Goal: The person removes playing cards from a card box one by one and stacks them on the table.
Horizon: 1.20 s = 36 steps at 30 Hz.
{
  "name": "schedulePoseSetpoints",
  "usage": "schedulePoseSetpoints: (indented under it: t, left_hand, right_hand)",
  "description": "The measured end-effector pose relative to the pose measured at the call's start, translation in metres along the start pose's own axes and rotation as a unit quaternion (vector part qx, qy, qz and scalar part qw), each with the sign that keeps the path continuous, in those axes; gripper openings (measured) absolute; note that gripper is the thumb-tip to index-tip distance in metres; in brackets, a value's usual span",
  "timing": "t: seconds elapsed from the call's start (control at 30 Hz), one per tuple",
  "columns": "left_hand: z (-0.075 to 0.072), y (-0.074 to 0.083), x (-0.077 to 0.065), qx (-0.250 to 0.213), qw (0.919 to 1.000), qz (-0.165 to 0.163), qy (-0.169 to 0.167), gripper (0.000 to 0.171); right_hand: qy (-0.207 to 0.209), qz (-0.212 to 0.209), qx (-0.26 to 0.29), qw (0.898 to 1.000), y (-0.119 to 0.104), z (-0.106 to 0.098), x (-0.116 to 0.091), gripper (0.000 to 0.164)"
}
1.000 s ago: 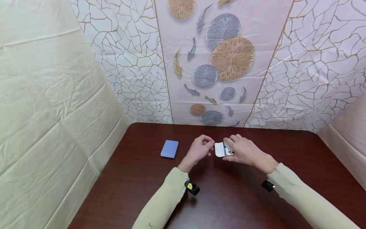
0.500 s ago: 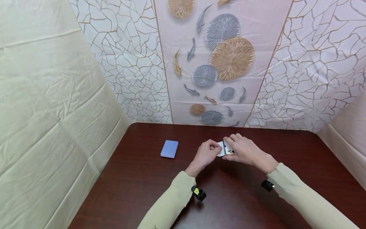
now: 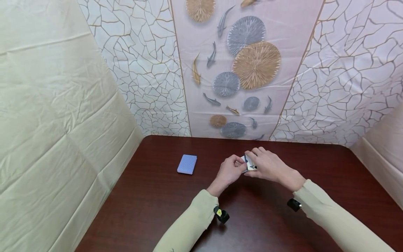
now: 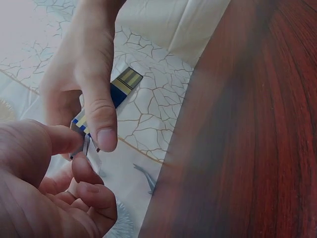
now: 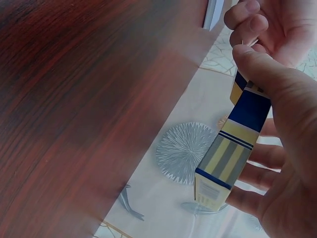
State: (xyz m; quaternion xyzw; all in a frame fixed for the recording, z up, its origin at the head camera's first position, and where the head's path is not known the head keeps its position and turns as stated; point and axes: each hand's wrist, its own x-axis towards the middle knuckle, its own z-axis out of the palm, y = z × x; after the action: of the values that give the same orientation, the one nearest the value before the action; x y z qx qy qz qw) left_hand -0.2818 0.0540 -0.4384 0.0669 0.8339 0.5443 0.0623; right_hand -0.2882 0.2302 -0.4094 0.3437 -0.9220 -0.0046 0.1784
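A playing-card box [image 3: 251, 164] with an ace printed on its face is held up over the far half of the table. My right hand [image 3: 269, 165] grips it by its sides, thumb along one narrow side and fingers along the other. Blue, cream and grey bands run down that narrow side of the box in the right wrist view [image 5: 233, 144]. At the box's left end, my left hand [image 3: 231, 169] pinches the white flap between thumb and fingers, hiding most of it. A deck of cards [image 3: 187, 164] with blue patterned backs lies face down on the table, left of both hands.
The dark red-brown wooden table [image 3: 151, 206] ends at a patterned cloth backdrop [image 3: 157, 70] at the back. Plain cream cloth [image 3: 56, 122] hangs along the left side.
My left hand has moved right to the box and taken hold of its flap, which stood out open and uncovered before. The right hand and the deck have stayed in place.
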Motion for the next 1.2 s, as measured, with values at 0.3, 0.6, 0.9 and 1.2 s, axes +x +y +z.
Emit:
schedulePoseSetpoints:
  t: [0.3, 0.6, 0.9, 1.2]
  left_hand:
    - [0.001, -0.006, 0.001, -0.008, 0.9998, -0.013, -0.012, 0.011]
    - [-0.006, -0.011, 0.005, -0.03, 0.9958, -0.023, -0.083, 0.009]
    - [-0.013, -0.007, 0.005, -0.021, 0.9942, -0.036, -0.099, 0.01]
    - [-0.014, -0.008, 0.004, -0.014, 0.9946, -0.028, -0.099, 0.01]
  right_hand:
    - [0.018, -0.017, -0.006, 1.0, -0.002, 0.001, 0.002, 0.073]
    - [0.004, -0.022, -0.005, 1.0, -0.005, 0.002, 0.002, 0.075]
    - [0.004, -0.018, -0.004, 1.0, -0.007, 0.003, 0.004, 0.075]
    - [0.0, -0.015, 0.0, 1.0, -0.01, 0.005, 0.004, 0.076]
